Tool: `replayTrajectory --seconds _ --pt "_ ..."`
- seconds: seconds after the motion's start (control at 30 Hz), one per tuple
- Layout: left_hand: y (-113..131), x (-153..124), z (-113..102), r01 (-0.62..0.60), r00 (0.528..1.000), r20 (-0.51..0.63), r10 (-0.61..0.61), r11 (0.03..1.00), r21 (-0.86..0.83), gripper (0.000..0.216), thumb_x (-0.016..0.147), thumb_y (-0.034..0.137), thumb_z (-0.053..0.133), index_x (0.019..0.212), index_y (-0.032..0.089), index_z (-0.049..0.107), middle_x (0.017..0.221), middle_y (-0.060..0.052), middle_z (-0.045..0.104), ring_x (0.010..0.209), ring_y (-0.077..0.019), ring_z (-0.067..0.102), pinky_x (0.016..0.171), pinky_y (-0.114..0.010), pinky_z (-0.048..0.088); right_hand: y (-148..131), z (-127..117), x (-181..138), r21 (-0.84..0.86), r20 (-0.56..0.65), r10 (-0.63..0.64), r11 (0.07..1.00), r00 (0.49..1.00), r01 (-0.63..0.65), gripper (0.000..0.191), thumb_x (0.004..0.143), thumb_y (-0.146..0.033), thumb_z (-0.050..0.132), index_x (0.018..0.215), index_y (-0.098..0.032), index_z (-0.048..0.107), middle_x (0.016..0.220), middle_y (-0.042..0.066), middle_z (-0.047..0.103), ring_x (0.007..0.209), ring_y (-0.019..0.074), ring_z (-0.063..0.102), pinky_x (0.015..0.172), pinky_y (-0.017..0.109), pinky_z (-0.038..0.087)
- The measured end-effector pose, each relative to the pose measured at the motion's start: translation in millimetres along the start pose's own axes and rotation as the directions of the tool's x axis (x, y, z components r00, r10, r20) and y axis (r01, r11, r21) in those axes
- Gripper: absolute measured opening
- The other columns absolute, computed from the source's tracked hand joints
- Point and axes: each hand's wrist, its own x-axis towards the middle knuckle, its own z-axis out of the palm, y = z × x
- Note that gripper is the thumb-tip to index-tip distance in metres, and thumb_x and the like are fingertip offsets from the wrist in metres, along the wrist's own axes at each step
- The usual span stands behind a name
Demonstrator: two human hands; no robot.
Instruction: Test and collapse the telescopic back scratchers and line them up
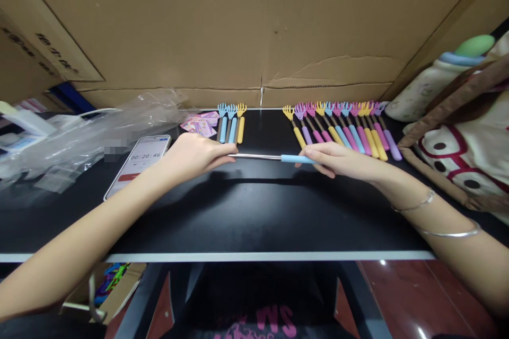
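The person holds a stick (258,156) in the air between both hands, above the black table (270,217), where a shadow falls below it. The left hand (199,153) is closed in a pinch on the end of its bare metal rod; the right hand (332,159) is wrapped around the far end of its blue handle (293,159). The hands stand well apart, joined only by the stick, which lies nearly level. Whatever tip the left fist covers cannot be seen.

Just beyond the left hand lie three small back scratchers (233,130), with pink packets (201,124) beside them. Beyond the right hand a longer row of scratchers (342,136) lies side by side, hand-shaped ends pointing away from the person. A phone (137,161) showing a timer lies beside the left wrist, and a clear plastic bag (139,114) spreads out beyond the phone.

To handle the stick well, both hands would best be in one straight line, so that any force runs along the thin rod rather than bending it. A firm pinch close to the rod's end seems wise, since smooth metal could slip. The right hand sits near the handles of the row, so a little height would help it avoid nudging them.
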Motion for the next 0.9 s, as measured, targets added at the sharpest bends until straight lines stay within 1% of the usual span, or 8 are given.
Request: replayTrajectory --seconds 0.07,0.17,0.27,0.37,0.57,0.73,0.9 --pt "0 0 0 -0.012 1.000 -0.015 0.012 1.000 -0.002 0.055 0.099 0.054 0.022 0.090 0.025 0.067 0.063 -0.003 0.068 0.055 -0.0168 0.062 0.051 -0.024 0.026 1 1 0 0.001 0.002 0.006 1.000 1.000 -0.006 0.047 0.093 -0.061 0.037 0.083 -0.019 0.058 0.044 -0.007 0.041 0.048 0.0123 0.040 0.061 0.030 0.036" --pt "2 0 -2 -0.027 1.000 -0.007 0.027 1.000 0.009 0.054 0.099 0.053 0.022 0.091 0.024 0.066 0.062 -0.003 0.068 0.055 -0.0166 0.062 0.051 -0.024 0.026 2 1 1 -0.023 -0.021 0.015 1.000 1.000 -0.016 0.048 0.092 -0.061 0.038 0.079 -0.019 0.057 0.044 -0.007 0.042 0.048 0.0122 0.040 0.061 0.030 0.035" --pt "4 0 -2 -0.018 1.000 0.013 0.018 0.999 0.029 0.052 0.099 0.053 0.023 0.093 0.024 0.066 0.061 -0.003 0.067 0.054 -0.0171 0.062 0.050 -0.025 0.026 1 1 3 -0.037 -0.033 0.011 0.999 0.999 -0.012 0.044 0.092 -0.059 0.040 0.076 -0.020 0.056 0.045 -0.006 0.043 0.048 0.0121 0.041 0.062 0.030 0.036" --pt "6 0 0 -0.004 0.999 0.036 0.002 0.999 0.037 0.051 0.099 0.052 0.024 0.096 0.024 0.066 0.061 -0.004 0.067 0.056 -0.0176 0.064 0.050 -0.025 0.026 1 2 4 -0.044 -0.045 0.007 0.999 0.999 -0.009 0.040 0.090 -0.056 0.043 0.075 -0.020 0.054 0.050 -0.005 0.047 0.050 0.0116 0.042 0.059 0.029 0.034" --pt "8 0 2 -0.004 0.998 0.060 0.005 1.000 -0.015 0.048 0.099 0.051 0.027 0.095 0.023 0.066 0.064 -0.005 0.069 0.059 -0.0180 0.066 0.050 -0.024 0.026 -1 7 5 -0.059 -0.067 0.030 0.998 0.997 -0.034 0.038 0.086 -0.055 0.050 0.088 -0.018 0.059 0.056 -0.004 0.052 0.054 0.0116 0.046 0.057 0.027 0.034" --pt "9 0 1 -0.006 0.998 0.064 0.009 0.999 -0.053 0.046 0.099 0.051 0.030 0.094 0.023 0.066 0.066 -0.005 0.070 0.059 -0.0184 0.065 0.051 -0.025 0.027 -6 9 4 -0.068 -0.095 0.039 0.997 0.995 -0.045 0.036 0.084 -0.053 0.055 0.091 -0.017 0.060 0.060 -0.002 0.057 0.056 0.0122 0.052 0.059 0.027 0.039" --pt "9 -1 1 -0.021 0.998 0.052 0.024 0.998 -0.063 0.046 0.099 0.051 0.030 0.094 0.023 0.065 0.065 -0.004 0.069 0.059 -0.0183 0.065 0.052 -0.025 0.027 -4 11 4 -0.054 -0.113 0.031 0.998 0.993 -0.037 0.036 0.082 -0.052 0.057 0.093 -0.018 0.061 0.064 0.000 0.061 0.058 0.0128 0.055 0.061 0.027 0.042"
